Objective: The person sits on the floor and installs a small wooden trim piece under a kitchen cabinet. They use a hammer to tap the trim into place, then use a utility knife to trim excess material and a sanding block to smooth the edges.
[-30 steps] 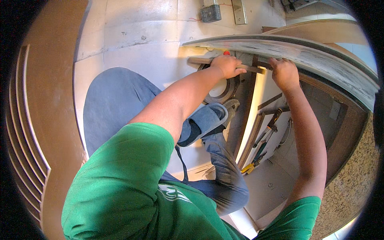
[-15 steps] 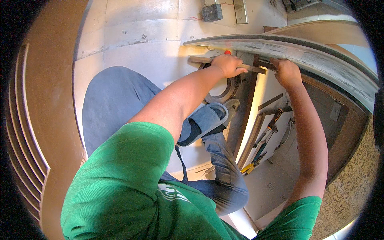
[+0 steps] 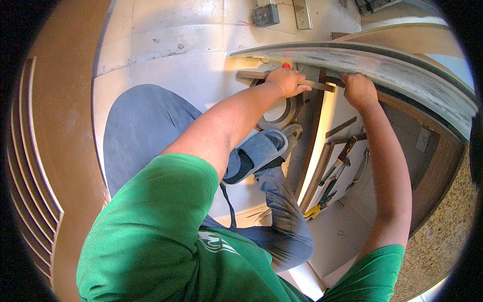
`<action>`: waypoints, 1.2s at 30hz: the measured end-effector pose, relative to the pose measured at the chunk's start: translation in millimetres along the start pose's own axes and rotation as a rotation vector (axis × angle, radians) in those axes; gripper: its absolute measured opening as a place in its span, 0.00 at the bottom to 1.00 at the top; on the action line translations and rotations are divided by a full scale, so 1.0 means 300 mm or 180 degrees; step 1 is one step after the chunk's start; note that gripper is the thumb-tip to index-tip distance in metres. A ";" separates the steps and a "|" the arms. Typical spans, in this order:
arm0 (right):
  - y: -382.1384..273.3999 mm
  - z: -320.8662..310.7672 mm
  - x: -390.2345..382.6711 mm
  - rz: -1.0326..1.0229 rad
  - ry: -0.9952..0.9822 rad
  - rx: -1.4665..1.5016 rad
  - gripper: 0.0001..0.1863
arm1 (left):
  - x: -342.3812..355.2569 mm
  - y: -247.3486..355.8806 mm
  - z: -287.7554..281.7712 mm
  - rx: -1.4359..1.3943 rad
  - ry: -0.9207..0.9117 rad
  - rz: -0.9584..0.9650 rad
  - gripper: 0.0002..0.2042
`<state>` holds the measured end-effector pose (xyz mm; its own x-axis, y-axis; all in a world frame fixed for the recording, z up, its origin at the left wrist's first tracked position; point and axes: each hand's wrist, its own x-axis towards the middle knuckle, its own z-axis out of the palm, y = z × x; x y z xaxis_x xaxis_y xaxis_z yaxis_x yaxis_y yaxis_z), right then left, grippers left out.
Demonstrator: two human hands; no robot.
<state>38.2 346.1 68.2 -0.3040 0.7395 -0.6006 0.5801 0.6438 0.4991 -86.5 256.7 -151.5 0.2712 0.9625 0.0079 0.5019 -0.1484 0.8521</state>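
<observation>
My left hand [image 3: 286, 81] grips a narrow wooden strip [image 3: 245, 74] lying crosswise above a dark ring-shaped coil [image 3: 277, 120]. A small red object [image 3: 286, 65] shows just beyond those fingers. Farther right, my right hand [image 3: 360, 91] has its fingers curled on a dark piece [image 3: 333, 80] under the long grey, streaked edge of a panel [image 3: 382, 64]; the fingertips are partly hidden. Below the hands, several hand tools [image 3: 334, 171] with yellow, orange and dark handles lean inside an open wooden cabinet frame [image 3: 432, 186].
My sandaled foot [image 3: 259, 151] and bent knee are below my left arm. A brown board [image 3: 65, 126] with grooved slats stands at left. A black box [image 3: 265, 15] and metal bar [image 3: 302, 14] lie on the pale tiles at top. A speckled slab [image 3: 450, 216] is at right.
My right hand has shifted very slightly on the dark piece, with its wrist moving a little. My left hand and the wooden strip stay nearly still.
</observation>
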 end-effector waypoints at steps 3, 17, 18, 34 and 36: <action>0.002 -0.004 -0.005 0.0000 -0.0030 -0.0001 0.20 | 0.001 -0.003 0.002 -0.0014 0.0010 0.0017 0.27; 0.001 0.051 0.064 -0.0046 -0.0197 0.0144 0.20 | 0.007 -0.007 0.010 0.0109 0.0000 0.0015 0.26; -0.001 0.050 0.066 -0.0105 -0.0165 0.0102 0.20 | 0.006 -0.007 0.011 0.0090 -0.0007 0.0019 0.26; -0.053 0.073 0.118 -0.0061 -0.0293 -0.0291 0.14 | 0.009 -0.016 0.017 0.0130 -0.0056 0.0071 0.29; -0.043 0.071 0.110 -0.0023 -0.0351 -0.0226 0.14 | 0.010 -0.014 0.013 0.0150 -0.0144 0.0043 0.28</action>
<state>36.8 358.0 28.4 -0.2207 0.7111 -0.6675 0.5220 0.6642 0.5351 -84.5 259.2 -156.9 0.3146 0.9492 -0.0054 0.5358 -0.1730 0.8264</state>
